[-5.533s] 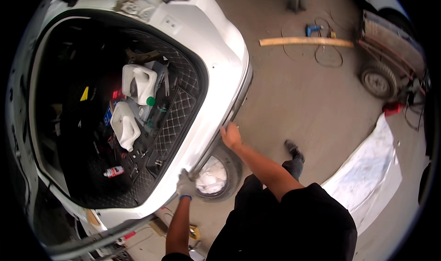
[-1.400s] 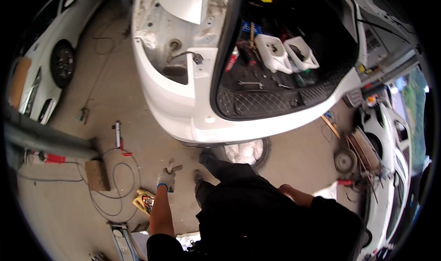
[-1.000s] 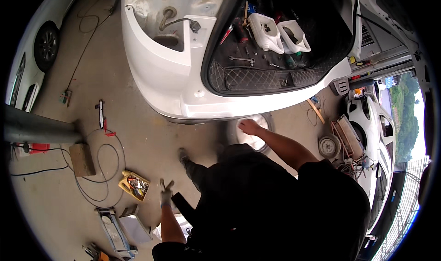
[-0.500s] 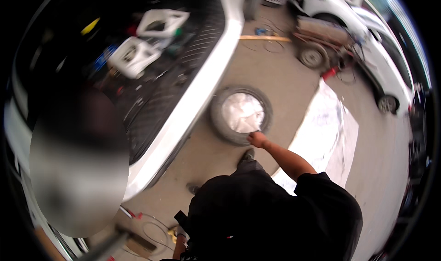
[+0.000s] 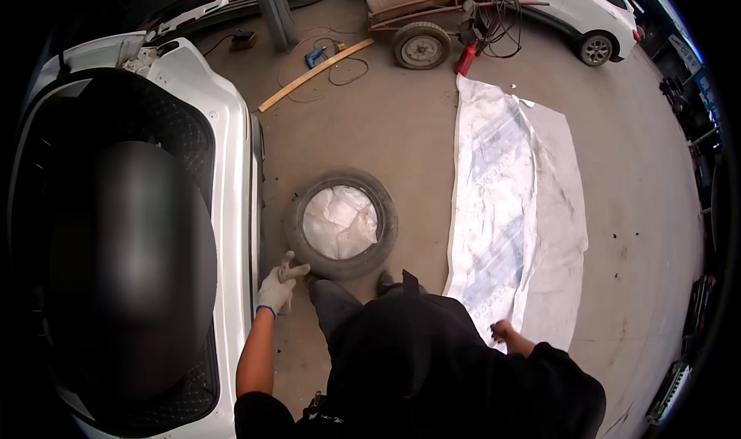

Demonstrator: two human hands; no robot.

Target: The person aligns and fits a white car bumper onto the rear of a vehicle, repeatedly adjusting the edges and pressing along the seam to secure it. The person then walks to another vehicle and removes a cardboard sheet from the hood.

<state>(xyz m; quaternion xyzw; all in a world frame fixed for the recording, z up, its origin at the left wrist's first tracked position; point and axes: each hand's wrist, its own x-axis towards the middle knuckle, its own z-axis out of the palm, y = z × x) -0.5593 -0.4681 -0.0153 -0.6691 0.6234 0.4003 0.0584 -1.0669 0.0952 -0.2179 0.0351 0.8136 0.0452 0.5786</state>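
Note:
My left hand [image 5: 279,286] wears a pale work glove with a blue cuff. Its fingers are spread, and it appears empty beside the near left edge of a tyre [image 5: 340,267]. The tyre lies flat on the floor, with crumpled white sheeting [image 5: 340,221] filling its centre. Off to the right, my bare right hand [image 5: 504,332] hovers over the near end of a long white sheet [image 5: 494,200]. Its fingers are curled, with a small dark spot at their tips; what they hold, if anything, is too small to name.
At left a white car [image 5: 235,169] stands with its dark cargo area open. Ahead lie a wooden strip [image 5: 315,75] and a blue power tool [image 5: 312,57] with its cord. A two-wheeled cart [image 5: 422,45] and a red cylinder [image 5: 466,58] stand farther off, before another white car [image 5: 544,3].
My view has turned. My right hand has drawn back from the tyre to the white sheet, while my gloved left hand has come up from low beside my body to near the tyre.

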